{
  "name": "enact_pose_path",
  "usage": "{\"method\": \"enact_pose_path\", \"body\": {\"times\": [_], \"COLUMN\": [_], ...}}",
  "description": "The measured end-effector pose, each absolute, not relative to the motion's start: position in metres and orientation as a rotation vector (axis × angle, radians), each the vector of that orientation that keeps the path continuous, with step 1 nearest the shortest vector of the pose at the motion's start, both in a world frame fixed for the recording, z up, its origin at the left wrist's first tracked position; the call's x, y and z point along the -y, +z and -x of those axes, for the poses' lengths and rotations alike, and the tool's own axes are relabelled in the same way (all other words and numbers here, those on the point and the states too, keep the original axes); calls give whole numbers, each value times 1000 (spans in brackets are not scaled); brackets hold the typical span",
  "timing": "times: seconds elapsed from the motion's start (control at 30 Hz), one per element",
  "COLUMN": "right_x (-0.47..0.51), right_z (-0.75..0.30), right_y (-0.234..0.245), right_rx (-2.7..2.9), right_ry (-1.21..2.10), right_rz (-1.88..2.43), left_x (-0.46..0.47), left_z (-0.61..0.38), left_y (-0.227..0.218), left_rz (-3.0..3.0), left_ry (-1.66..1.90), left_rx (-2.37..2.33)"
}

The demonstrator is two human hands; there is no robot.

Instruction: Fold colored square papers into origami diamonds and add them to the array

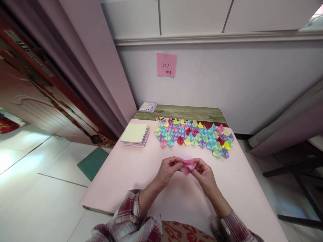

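Observation:
Between my two hands, just above the pink tabletop cover [121, 174], is a pink folded paper boat [187, 164]. My left hand [169, 170] pinches its left end between thumb and fingers. At the right end, my right hand [204, 173] grips it the same way. Part of the paper is hidden behind my fingers. Beyond my hands stand several rows of small folded paper boats [191, 133] in blue, green, purple, red, yellow and pink. To their left lies a stack of square coloured paper [135, 133], pale yellow on top.
A small printed pad [148, 107] lies at the table's back left corner. On the wall hangs a pink note [167, 65] with handwriting. A green square [93, 163] is on the floor at left, near a red door [50, 90]. Black metal legs [297, 181] stand at right.

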State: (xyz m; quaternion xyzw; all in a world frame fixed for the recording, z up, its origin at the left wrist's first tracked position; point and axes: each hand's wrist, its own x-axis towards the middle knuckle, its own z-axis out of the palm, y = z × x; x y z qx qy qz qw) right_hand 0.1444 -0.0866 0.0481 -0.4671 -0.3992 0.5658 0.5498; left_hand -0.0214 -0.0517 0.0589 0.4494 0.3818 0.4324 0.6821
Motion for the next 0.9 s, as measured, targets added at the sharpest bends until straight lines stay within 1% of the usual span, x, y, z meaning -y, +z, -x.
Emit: {"method": "enact_pose_path", "body": {"times": [0.2, 0.43, 0.7, 0.9], "right_x": [87, 88, 92, 96], "right_z": [-146, -148, -148, -148], "right_y": [43, 47, 43, 59], "right_rx": [932, 941, 964, 1033], "right_ry": [1251, 1224, 1284, 1342], "right_rz": [1099, 1074, 1020, 941], "left_x": [54, 56, 56, 58], "left_z": [22, 21, 21, 20], "left_y": [55, 64, 60, 59], "left_rz": [-1034, -1024, -1035, -994], "left_ry": [1061, 1033, 1091, 1079], "left_rx": [-910, -827, -875, -843]}}
